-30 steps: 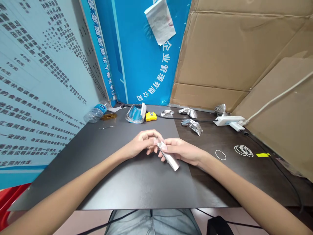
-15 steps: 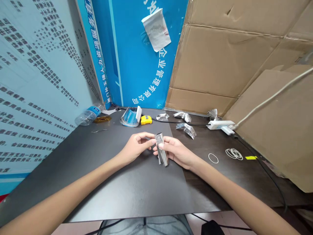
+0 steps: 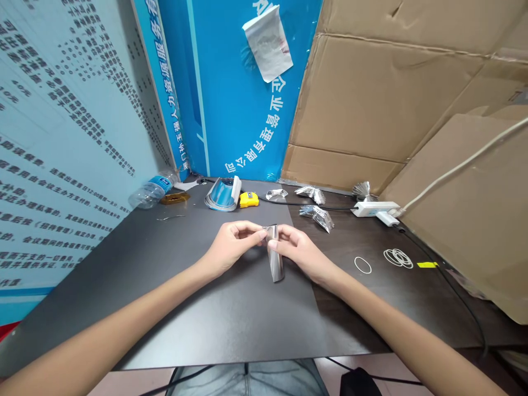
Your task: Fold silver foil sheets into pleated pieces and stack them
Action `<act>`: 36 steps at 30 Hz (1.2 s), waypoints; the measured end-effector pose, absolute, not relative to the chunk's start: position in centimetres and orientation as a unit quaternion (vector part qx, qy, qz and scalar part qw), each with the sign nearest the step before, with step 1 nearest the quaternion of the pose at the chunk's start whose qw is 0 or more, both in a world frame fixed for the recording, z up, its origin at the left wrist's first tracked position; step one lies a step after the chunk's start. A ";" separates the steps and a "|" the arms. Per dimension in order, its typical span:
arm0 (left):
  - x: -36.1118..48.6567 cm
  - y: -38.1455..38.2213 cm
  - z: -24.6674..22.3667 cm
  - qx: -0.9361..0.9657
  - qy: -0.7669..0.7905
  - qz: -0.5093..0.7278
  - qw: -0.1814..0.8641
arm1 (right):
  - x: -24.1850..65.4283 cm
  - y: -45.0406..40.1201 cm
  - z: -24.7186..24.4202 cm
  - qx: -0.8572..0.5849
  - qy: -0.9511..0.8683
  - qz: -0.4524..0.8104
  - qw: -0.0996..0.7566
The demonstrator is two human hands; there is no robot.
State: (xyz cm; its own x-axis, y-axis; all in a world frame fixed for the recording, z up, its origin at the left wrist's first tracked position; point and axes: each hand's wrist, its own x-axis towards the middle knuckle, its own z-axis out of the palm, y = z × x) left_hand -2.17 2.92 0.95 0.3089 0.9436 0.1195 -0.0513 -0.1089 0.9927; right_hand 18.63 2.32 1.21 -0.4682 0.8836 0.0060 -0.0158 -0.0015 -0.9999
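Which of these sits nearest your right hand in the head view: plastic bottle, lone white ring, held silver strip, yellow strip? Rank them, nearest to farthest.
1. Held silver strip: in the right hand's fingers.
2. Lone white ring: to the right.
3. Yellow strip: farther right.
4. Plastic bottle: far back left.

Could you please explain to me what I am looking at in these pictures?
There is no robot: a person works with two bare hands, and one camera worn on the head looks forward and down, so every picture is that same view. The left hand and right hand together hold a shiny, curved silvery strip. On the table lie a yellow tape measure, a clear bottle, white rings and a white power strip.
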 end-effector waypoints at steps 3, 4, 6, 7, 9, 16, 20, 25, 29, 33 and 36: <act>-1.9 2.6 1.1 0.593 0.391 0.455 0.537 | 18.7 2.3 1.5 -0.376 -0.609 0.564 0.413; -1.9 2.5 1.1 0.594 0.391 0.456 0.535 | 18.7 2.3 1.7 -0.383 -0.609 0.551 0.423; -1.7 2.3 1.1 0.592 0.388 0.462 0.534 | 18.7 2.2 1.9 -0.392 -0.615 0.530 0.433; -1.6 2.2 1.0 0.591 0.387 0.465 0.533 | 18.7 2.2 2.0 -0.394 -0.617 0.524 0.435; -1.6 2.2 0.9 0.587 0.385 0.471 0.535 | 18.7 2.1 2.2 -0.393 -0.619 0.522 0.436; -1.7 2.3 0.6 0.564 0.377 0.480 0.556 | 18.8 2.1 1.9 -0.363 -0.589 0.575 0.436; -1.5 2.2 0.5 0.547 0.377 0.494 0.561 | 18.7 2.1 1.7 -0.361 -0.589 0.570 0.445; -1.4 2.0 0.5 0.537 0.382 0.507 0.556 | 18.3 1.9 1.8 -0.371 -0.581 0.565 0.454; -1.3 1.9 0.6 0.548 0.376 0.508 0.549 | 18.2 1.7 1.8 -0.378 -0.590 0.546 0.459; -1.3 1.8 0.9 0.561 0.384 0.514 0.523 | 18.3 1.6 1.7 -0.383 -0.610 0.512 0.468; -1.3 1.6 1.0 0.566 0.393 0.521 0.504 | 18.4 1.6 1.7 -0.372 -0.626 0.498 0.472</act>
